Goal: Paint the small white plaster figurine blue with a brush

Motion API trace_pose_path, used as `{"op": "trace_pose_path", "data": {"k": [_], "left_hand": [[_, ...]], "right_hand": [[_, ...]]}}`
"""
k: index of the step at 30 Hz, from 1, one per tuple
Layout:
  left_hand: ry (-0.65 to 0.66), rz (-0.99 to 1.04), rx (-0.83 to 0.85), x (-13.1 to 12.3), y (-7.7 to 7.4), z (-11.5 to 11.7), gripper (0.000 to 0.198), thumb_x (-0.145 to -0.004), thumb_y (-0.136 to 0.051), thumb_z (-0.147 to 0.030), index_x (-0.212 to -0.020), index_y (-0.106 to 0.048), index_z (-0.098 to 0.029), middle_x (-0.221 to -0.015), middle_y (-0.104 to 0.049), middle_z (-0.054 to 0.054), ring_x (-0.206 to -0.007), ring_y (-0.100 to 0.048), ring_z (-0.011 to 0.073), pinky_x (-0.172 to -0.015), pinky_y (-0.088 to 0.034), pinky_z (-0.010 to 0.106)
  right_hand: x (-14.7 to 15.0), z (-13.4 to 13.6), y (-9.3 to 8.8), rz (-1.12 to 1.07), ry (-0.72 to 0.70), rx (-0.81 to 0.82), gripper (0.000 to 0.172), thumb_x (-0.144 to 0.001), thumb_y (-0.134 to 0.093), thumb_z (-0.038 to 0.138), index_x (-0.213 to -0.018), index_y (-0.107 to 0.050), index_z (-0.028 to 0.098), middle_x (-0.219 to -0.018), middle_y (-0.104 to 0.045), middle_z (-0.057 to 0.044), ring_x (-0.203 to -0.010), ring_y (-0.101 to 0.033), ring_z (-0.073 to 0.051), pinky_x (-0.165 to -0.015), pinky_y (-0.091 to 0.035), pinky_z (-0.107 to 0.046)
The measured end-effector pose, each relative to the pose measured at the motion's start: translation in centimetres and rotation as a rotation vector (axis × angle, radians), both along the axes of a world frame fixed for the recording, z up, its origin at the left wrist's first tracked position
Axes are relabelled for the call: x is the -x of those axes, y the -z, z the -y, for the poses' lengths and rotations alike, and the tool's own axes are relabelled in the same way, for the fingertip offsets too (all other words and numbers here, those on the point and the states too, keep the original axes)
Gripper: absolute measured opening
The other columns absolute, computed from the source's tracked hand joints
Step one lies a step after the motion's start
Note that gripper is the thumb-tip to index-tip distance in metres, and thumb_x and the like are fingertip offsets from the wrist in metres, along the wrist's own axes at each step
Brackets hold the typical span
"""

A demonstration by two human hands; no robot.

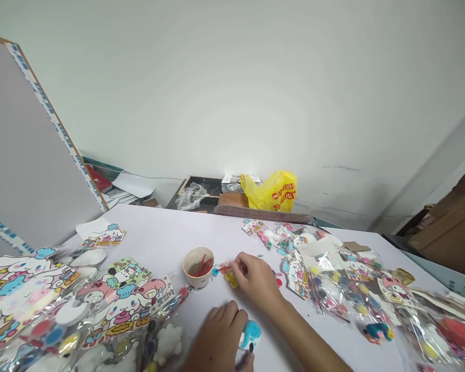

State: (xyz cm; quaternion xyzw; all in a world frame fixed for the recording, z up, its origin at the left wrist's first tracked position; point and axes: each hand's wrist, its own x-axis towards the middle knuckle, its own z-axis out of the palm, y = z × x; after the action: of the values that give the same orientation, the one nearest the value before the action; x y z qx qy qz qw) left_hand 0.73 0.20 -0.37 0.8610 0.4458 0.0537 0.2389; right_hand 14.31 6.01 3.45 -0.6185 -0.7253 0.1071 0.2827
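My right hand (253, 281) is closed in a pinch on a thin red paintbrush (223, 268). The brush's tip is at a small pot of blue paint (214, 272), with yellow paint pots (231, 279) close by. Lower down, my left hand (220, 336) is closed around the side of a small blue and white figurine (251, 333), partly hiding it. To the left of the paint pots stands a paper cup (198, 266) holding dark liquid and several red sticks. Pots of red paint (279, 282) show just past my right wrist.
Bagged craft kits with cartoon cards (120, 310) cover the table's left side, and more kits (333, 289) lie on the right. A painted colourful figurine (378, 332) rests at the right. Behind the table is a yellow plastic bag (273, 192); a tall panel (34, 144) stands left.
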Motion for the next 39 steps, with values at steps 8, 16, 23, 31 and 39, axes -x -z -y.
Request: {"op": "trace_pose_path", "data": {"k": [8, 16, 23, 31, 39], "left_hand": [[0.016, 0.060, 0.005, 0.2, 0.6, -0.1, 0.038, -0.074, -0.058, -0.031, -0.111, -0.055, -0.021, -0.115, -0.056, 0.008, -0.104, -0.047, 0.0282, -0.088, -0.035, 0.038], [-0.012, 0.079, -0.035, 0.2, 0.2, 0.4, 0.030, -0.073, -0.056, -0.026, -0.102, -0.055, -0.021, -0.109, -0.056, 0.007, -0.099, -0.049, 0.0272, -0.085, -0.036, 0.038], [-0.012, 0.134, -0.065, 0.2, 0.1, 0.8, 0.031, -0.076, -0.056, -0.026, -0.107, -0.053, -0.022, -0.112, -0.056, 0.007, -0.102, -0.048, 0.0266, -0.092, -0.034, 0.039], [-0.045, 0.182, -0.067, 0.1, -0.4, 1.1, 0.022, -0.073, -0.054, -0.021, -0.095, -0.054, -0.021, -0.103, -0.056, 0.006, -0.096, -0.048, 0.0251, -0.084, -0.037, 0.039], [-0.037, 0.118, -0.051, 0.1, -1.0, 1.2, 0.018, -0.075, -0.055, -0.020, -0.092, -0.052, -0.021, -0.101, -0.054, 0.005, -0.093, -0.046, 0.0247, -0.081, -0.037, 0.038]], "right_hand": [[0.9, 0.4, 0.4, 0.099, -0.101, -0.049, 0.022, -0.095, -0.050, 0.022, -0.075, -0.059, 0.020, -0.072, -0.068, -0.001, -0.070, -0.062, -0.017, -0.063, -0.032, -0.024], [0.7, 0.4, 0.0, 0.072, -0.073, -0.010, 0.025, -0.098, -0.048, 0.026, -0.075, -0.057, 0.020, -0.071, -0.068, -0.001, -0.068, -0.060, -0.017, -0.061, -0.032, -0.024], [1.0, 0.6, -0.1, 0.064, -0.140, 0.000, 0.022, -0.096, -0.049, 0.019, -0.074, -0.055, 0.020, -0.076, -0.067, -0.003, -0.072, -0.059, -0.018, -0.065, -0.033, -0.025], [0.5, 0.4, -0.2, -0.053, -0.077, 0.067, 0.026, -0.096, -0.049, 0.029, -0.072, -0.054, 0.021, -0.067, -0.066, 0.001, -0.062, -0.057, -0.015, -0.056, -0.031, -0.023], [-0.1, 0.4, -1.5, -0.087, -0.015, 0.085, 0.025, -0.092, -0.050, 0.027, -0.068, -0.052, 0.021, -0.061, -0.061, 0.001, -0.058, -0.051, -0.015, -0.054, -0.026, -0.025]]}}
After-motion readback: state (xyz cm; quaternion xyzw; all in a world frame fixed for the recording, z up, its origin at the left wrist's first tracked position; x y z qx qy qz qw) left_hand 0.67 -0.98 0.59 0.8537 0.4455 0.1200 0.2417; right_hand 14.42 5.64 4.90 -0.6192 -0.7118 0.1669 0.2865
